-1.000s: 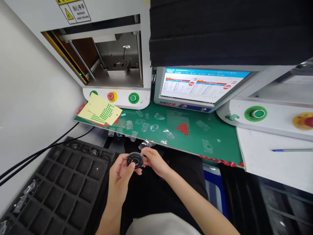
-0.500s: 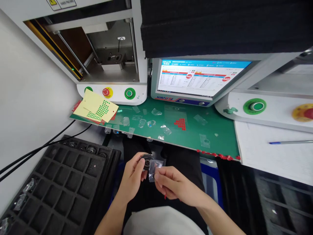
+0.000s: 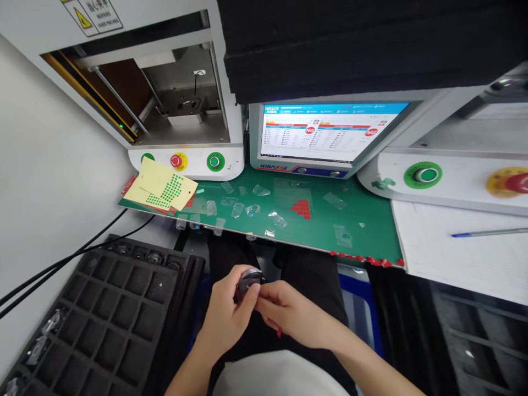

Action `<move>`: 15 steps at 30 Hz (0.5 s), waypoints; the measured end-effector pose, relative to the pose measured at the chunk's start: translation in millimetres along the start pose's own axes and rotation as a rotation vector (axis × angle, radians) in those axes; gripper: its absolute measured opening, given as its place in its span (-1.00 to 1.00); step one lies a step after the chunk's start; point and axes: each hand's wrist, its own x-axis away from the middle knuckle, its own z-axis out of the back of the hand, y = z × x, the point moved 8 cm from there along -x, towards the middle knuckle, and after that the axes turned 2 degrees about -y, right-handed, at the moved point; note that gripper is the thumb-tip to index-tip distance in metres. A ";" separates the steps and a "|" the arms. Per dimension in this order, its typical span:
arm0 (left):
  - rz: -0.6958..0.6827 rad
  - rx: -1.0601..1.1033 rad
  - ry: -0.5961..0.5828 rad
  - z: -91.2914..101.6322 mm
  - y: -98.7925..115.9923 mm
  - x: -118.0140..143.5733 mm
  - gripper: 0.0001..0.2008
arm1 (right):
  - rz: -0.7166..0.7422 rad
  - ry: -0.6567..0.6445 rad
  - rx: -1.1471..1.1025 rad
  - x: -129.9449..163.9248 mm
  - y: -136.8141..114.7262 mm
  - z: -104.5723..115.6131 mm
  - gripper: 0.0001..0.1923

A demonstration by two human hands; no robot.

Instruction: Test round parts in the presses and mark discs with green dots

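Note:
My left hand (image 3: 226,302) is closed around a small round black part (image 3: 248,279) with a silvery rim, held above my lap. The left thumb lies across its lower right side. A piece of clear plastic film seems to lie over the part's face, though its edges are hard to make out. Pressed against the right side of the part are the closed fingers of my right hand (image 3: 284,308), pinching at the film; their tips are partly hidden by the left thumb. A bit of red shows beneath the right fingers.
A green worktop (image 3: 313,236) ahead carries loose film scraps (image 3: 277,220), red stickers (image 3: 302,209) and yellow sticker sheets (image 3: 160,184). Behind stand a press (image 3: 185,162) and a monitor (image 3: 317,137). A black foam tray (image 3: 119,308) sits left; paper and a pen (image 3: 487,232) lie right.
The clear film, held beside the part before, has moved left onto it with my right hand. The part is tilted differently, and my left thumb has shifted across it. The view has shifted slightly.

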 end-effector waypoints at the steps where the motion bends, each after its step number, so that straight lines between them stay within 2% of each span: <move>1: -0.010 0.004 0.010 0.5 0.7 0.4 -0.81 | -0.004 0.017 0.019 0.0 -0.5 0.7 -0.56; 3: -0.005 0.044 0.040 2.4 0.3 1.5 -0.81 | -0.006 0.084 0.068 0.7 -2.5 4.3 -0.59; 6: 0.083 0.168 0.115 6.3 -6.7 3.0 -0.76 | 0.000 0.220 0.137 2.8 -5.7 11.5 -0.65; 9: 0.147 0.335 0.196 8.0 -12.6 4.0 -0.71 | 0.026 0.320 0.106 3.3 -4.8 15.4 -0.77; 11: 0.152 0.446 0.215 5.1 -13.9 3.4 -0.68 | 0.078 0.351 -0.003 1.9 -3.6 15.4 -0.74; 15: 0.171 0.587 0.170 -7.5 -14.6 -0.4 -0.60 | 0.179 0.370 -0.194 1.4 -2.0 13.6 -0.57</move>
